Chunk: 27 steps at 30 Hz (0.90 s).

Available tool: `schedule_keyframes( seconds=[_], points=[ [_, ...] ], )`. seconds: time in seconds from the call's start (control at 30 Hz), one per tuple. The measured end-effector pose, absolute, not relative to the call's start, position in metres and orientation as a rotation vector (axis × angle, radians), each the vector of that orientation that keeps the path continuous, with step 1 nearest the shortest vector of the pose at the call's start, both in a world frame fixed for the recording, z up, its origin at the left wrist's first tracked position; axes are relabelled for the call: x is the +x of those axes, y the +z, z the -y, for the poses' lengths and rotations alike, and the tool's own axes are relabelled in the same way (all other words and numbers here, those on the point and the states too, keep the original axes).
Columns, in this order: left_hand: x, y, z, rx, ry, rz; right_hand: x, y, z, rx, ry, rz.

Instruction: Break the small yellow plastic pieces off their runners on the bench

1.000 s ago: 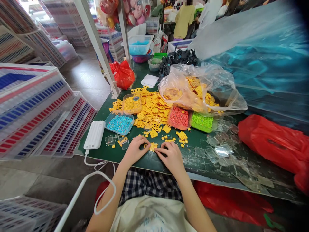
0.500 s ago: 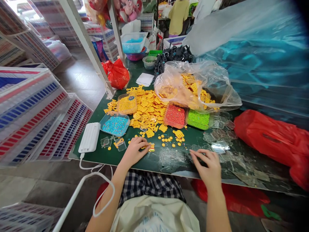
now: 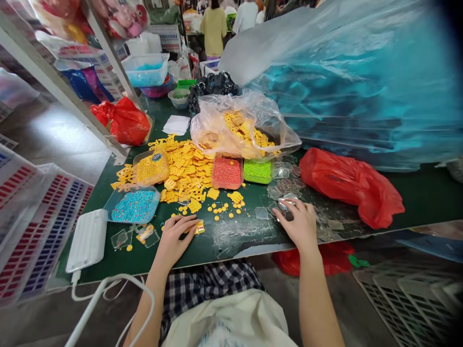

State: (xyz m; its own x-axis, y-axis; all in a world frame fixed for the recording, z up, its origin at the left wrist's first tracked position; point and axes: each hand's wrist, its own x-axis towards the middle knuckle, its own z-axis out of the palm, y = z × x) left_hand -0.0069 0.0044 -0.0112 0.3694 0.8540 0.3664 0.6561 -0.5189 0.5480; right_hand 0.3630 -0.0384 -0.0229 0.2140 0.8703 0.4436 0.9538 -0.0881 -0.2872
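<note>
Left hand (image 3: pixel 177 241): fingertips at a small yellow piece (image 3: pixel 200 227), near the bench's front edge, left of its middle. The fingers partly cover the piece; whether they pinch it or only touch it, cannot tell.

Right hand (image 3: pixel 298 221): thumb and forefinger tips apart, low over the clear plastic pieces (image 3: pixel 284 185), farther right along the bench (image 3: pixel 246 231). Glare and transparency blur these pieces; whether one is gripped, cannot tell.

Yellow discs (image 3: pixel 217 210): loose, between the hands, farther from the front edge.

Yellow parts (image 3: pixel 186 166): one heap, beyond the left hand; lower layers hidden.

Bead trays, four: blue (image 3: pixel 134 205), by the left edge; yellow (image 3: pixel 151 167), against the heap; red (image 3: pixel 227 172) and green (image 3: pixel 257 171), side by side, the green one's contents too fine to make out singly.

Clear bag (image 3: pixel 253 140): behind the red and green trays, more yellow parts inside, blurred by creased film.

White power bank (image 3: pixel 87 241): front left corner, cable running off the front edge.

Red bag (image 3: pixel 349 183): right side, contents hidden.

Black parts (image 3: pixel 213 86): tangled, toward the far edge, shapes unclear.

Person in yellow (image 3: pixel 213 31): background, head cut off by the frame.
</note>
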Motion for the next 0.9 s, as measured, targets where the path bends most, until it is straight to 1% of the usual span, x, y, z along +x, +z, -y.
schedule_keyframes(
  seconds=[0.3,0.47,0.67,0.9],
  points=[
    [-0.007,-0.011,-0.004,2.348,0.874,-1.242,0.353,-0.027,0.033,-2.014,-0.146,1.700],
    [-0.008,-0.009,-0.001,2.304,0.984,-1.254,0.333,-0.022,0.026,-1.998,-0.052,1.632],
    [-0.009,-0.008,0.003,2.273,1.084,-1.234,0.288,-0.004,0.021,-1.818,0.386,1.328],
    [-0.010,-0.006,0.007,2.220,1.056,-1.207,0.209,0.019,0.014,-1.505,0.848,1.235]
  ],
)
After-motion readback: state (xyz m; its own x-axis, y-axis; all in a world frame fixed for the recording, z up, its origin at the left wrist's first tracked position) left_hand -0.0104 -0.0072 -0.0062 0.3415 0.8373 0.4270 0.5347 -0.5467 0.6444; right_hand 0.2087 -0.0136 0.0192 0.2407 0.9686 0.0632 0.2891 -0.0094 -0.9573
